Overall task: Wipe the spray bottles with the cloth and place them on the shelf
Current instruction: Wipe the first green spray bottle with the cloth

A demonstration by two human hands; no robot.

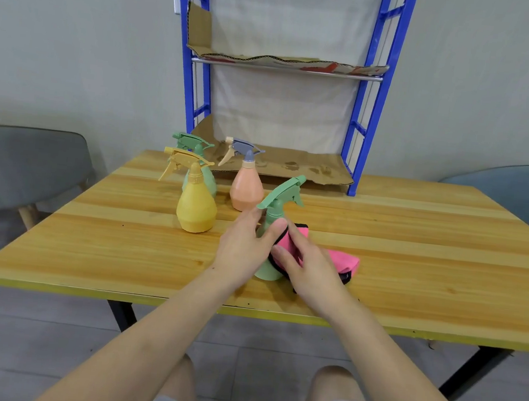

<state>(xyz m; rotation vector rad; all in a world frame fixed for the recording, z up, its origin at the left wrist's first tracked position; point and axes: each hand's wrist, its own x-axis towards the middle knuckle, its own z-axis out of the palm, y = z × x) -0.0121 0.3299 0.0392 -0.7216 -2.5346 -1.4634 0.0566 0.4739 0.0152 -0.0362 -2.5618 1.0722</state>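
Observation:
A green spray bottle (281,199) stands upright near the table's front, its body gripped by my left hand (245,250). My right hand (308,267) presses a pink cloth with black trim (341,260) against the bottle's right side. Further back stand a yellow spray bottle (196,204), a second green spray bottle (208,178) partly hidden behind it, and a peach spray bottle with a grey trigger (246,187). The blue metal shelf (374,91) rises at the table's far edge, its levels lined with cardboard (292,167).
The wooden table (416,236) extends wide to the right. A grey chair (25,168) stands at the left and a blue-grey chair (518,194) at the right. My knees show below the table's front edge.

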